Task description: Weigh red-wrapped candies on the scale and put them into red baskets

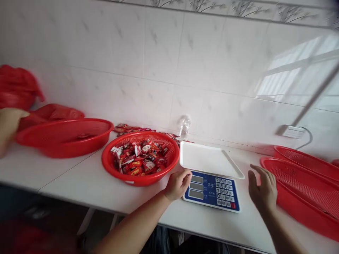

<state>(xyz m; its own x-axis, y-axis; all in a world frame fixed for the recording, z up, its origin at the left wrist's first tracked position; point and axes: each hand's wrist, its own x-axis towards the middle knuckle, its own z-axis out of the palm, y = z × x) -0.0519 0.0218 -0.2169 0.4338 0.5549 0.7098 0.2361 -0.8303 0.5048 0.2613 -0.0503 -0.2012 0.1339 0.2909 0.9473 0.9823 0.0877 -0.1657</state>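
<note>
My left hand (178, 184) is by the left edge of a digital scale (211, 189), its fingers curled in and nothing visible in them. Whether it touches the scale I cannot tell. The scale has a blue keypad panel with grey displays and a white tray (206, 158) with nothing on it. To the right of the scale, my right hand (263, 187) is held above the table, thumb and fingers apart, holding nothing. Left of my left hand stands a round red basket (108, 165) of small, mostly red wrapped packets (144, 158).
Another red basket (76, 150) stands further left, near a person's blurred arm (9, 123) and red bags (18, 86). Red baskets (299, 197) are at the right. More packets (129, 128) and a clear plastic item (184, 126) lie along the tiled wall.
</note>
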